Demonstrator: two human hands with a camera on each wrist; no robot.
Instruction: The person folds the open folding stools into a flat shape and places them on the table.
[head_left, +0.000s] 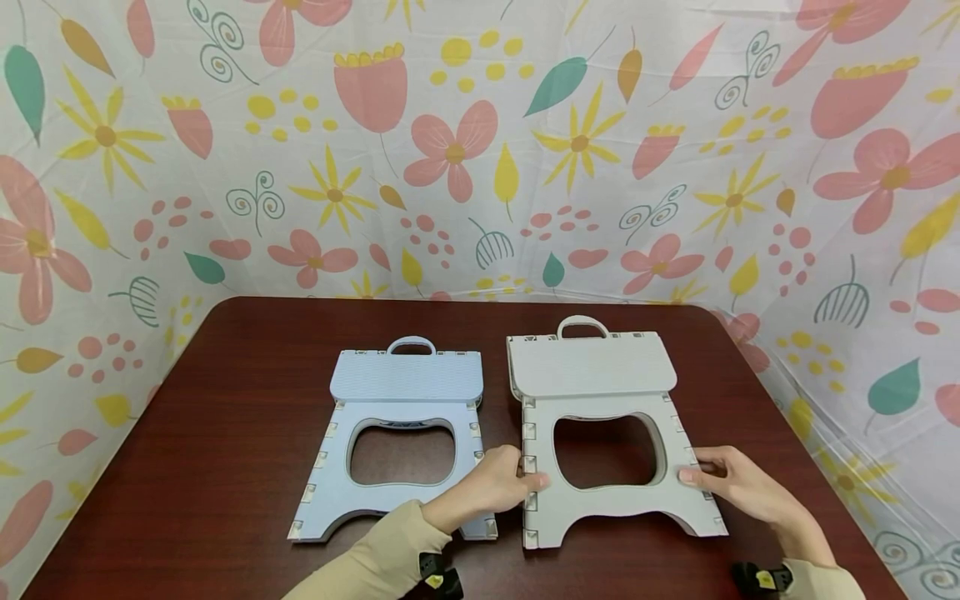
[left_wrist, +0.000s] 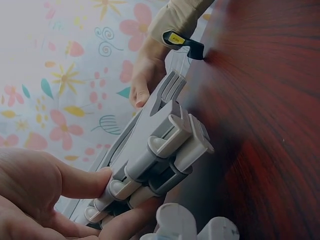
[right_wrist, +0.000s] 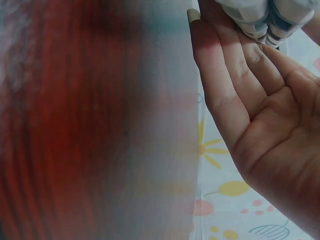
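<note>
A folded off-white step stool [head_left: 592, 367] lies on the table with its carry handle at the far end. My left hand [head_left: 491, 483] grips its left leg edge, thumb on the top face. In the left wrist view that hand's thumb [left_wrist: 85, 182] presses on the hinged side and its fingers curl beneath. On the opposite edge my right hand [head_left: 742, 487] holds the stool between thumb and fingers. The right wrist view shows those fingers [right_wrist: 235, 75] reaching under the hinged edge. Just left of it lies a smaller folded light-blue stool [head_left: 408, 379], partly covered by my left forearm.
Both stools lie on a dark reddish-brown wooden table [head_left: 225, 450] with rounded far corners. A white cloth [head_left: 480, 217] printed with flowers and leaves hangs behind the table and along its sides. Each wrist wears a black strap with a small camera [head_left: 442, 575].
</note>
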